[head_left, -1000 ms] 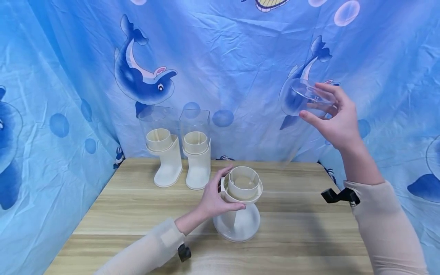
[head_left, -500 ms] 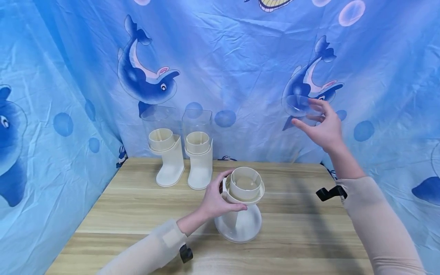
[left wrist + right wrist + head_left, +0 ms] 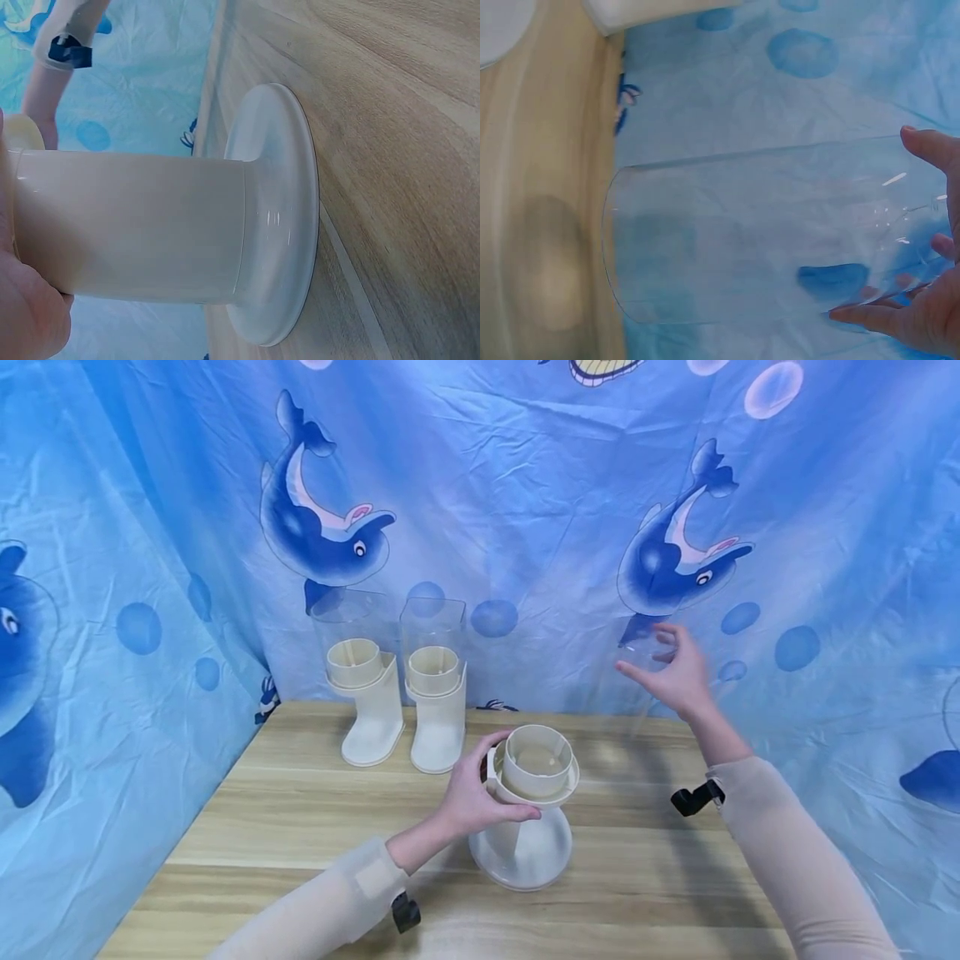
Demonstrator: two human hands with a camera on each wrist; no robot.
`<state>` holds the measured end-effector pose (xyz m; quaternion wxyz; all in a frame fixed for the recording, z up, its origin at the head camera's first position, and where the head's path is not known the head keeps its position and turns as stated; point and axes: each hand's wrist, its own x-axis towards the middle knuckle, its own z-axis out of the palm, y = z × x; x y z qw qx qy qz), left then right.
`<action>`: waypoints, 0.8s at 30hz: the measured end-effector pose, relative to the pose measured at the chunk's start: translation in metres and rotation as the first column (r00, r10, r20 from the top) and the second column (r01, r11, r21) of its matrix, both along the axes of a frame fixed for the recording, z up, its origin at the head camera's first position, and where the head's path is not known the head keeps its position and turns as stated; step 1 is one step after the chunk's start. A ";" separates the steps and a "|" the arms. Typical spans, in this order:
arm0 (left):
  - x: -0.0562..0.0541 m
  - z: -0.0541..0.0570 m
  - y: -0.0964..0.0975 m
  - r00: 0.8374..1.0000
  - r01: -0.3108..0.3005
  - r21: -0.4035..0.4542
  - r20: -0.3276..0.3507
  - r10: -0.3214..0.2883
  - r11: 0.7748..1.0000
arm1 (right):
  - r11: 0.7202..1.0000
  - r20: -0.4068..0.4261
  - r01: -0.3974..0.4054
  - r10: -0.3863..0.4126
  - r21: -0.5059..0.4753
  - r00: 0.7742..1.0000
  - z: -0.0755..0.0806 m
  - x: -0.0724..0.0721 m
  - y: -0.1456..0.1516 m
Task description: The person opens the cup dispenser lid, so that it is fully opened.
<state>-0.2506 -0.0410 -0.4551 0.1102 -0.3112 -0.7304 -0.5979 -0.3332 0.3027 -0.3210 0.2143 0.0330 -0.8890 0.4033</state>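
Note:
My left hand [image 3: 468,797] grips the upper part of a cream stand [image 3: 537,767] near the table's middle. The stand has a round collar on top and a wide round white base [image 3: 281,217] that rests on the wood. To the right, my right hand [image 3: 672,672] holds a clear cylinder [image 3: 742,232] by its top end, thumb on one side and fingers on the other. The cylinder is upright and hard to make out in the head view. Its lower end is close to the tabletop; whether they touch I cannot tell.
Two similar cream stands, a left one [image 3: 371,718] and a right one [image 3: 437,718], stand at the table's back left, each with a clear container rising behind its collar. A blue dolphin-print curtain [image 3: 517,510] hangs behind the wooden table [image 3: 300,827].
My right hand has come down and a little left with the clear cylinder, from high at the right to nearer the tabletop. The left hand keeps its grip on the stand.

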 end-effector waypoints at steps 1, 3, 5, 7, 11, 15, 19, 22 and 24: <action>0.000 0.000 0.000 1.000 0.000 -0.002 0.004 0.000 1.000 | 1.000 0.001 -0.004 0.004 -0.001 1.000 -0.005 -0.002 0.000; 0.001 0.000 0.000 1.000 -0.003 -0.006 0.004 0.003 1.000 | 1.000 0.002 -0.004 0.004 0.005 1.000 -0.015 -0.005 0.000; 0.001 0.001 -0.001 1.000 -0.008 -0.011 0.000 0.008 1.000 | 1.000 0.001 -0.010 0.010 0.013 1.000 -0.025 -0.009 0.000; 0.001 0.001 0.000 1.000 -0.011 -0.011 -0.009 0.011 1.000 | 1.000 0.000 -0.018 0.018 0.018 1.000 -0.033 -0.012 -0.001; 0.000 0.002 -0.001 1.000 0.000 -0.008 -0.009 0.000 1.000 | 1.000 0.005 -0.024 0.024 -0.002 1.000 -0.046 -0.018 -0.003; 0.000 0.002 -0.001 1.000 0.012 -0.005 -0.009 -0.012 1.000 | 0.999 0.019 -0.024 0.025 -0.026 1.000 -0.055 -0.019 -0.005; -0.001 0.001 -0.002 1.000 0.013 -0.009 -0.004 -0.013 1.000 | 0.999 0.021 -0.025 0.026 -0.029 0.999 -0.060 -0.019 -0.008; -0.001 0.000 -0.003 1.000 0.016 -0.011 0.007 -0.015 1.000 | 0.999 0.020 -0.026 0.027 -0.019 0.999 -0.064 -0.018 -0.009; 0.000 0.000 -0.003 1.000 0.018 -0.011 0.010 -0.018 1.000 | 0.999 0.021 -0.028 0.028 -0.016 0.999 -0.065 -0.018 -0.010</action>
